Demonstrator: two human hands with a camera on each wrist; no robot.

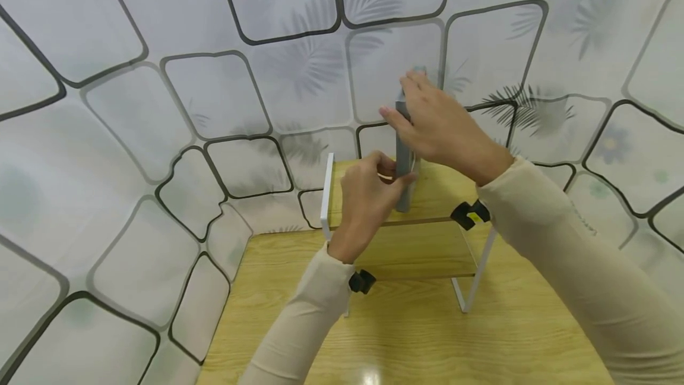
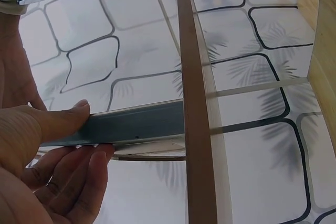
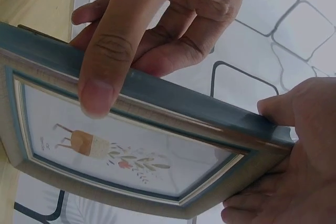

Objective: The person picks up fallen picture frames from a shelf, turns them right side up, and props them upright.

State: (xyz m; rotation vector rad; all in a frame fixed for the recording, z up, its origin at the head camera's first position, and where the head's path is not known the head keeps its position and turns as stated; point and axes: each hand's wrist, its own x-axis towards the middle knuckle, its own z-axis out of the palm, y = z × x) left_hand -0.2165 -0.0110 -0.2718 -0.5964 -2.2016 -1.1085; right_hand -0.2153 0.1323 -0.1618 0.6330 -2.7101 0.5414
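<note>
A picture frame (image 1: 403, 146) with a blue-grey edge stands upright, edge toward me, on the upper board of a small wooden shelf (image 1: 440, 195). In the right wrist view the picture frame (image 3: 157, 156) shows a print of a long-legged animal with leaves and a flower. My left hand (image 1: 366, 195) pinches the near edge low down, thumb on one side and fingers on the other. Higher up, my right hand (image 1: 440, 126) grips the top corner, its thumb along the near edge. In the head view the right hand hides part of the upper end.
The shelf has a lower board (image 1: 422, 248) and white metal legs (image 1: 483, 269), and stands on a wood-grain table (image 1: 417, 343). Patterned cloth walls (image 1: 299, 88) rise close behind and at the sides. Black clips (image 1: 470, 214) are at both wrists.
</note>
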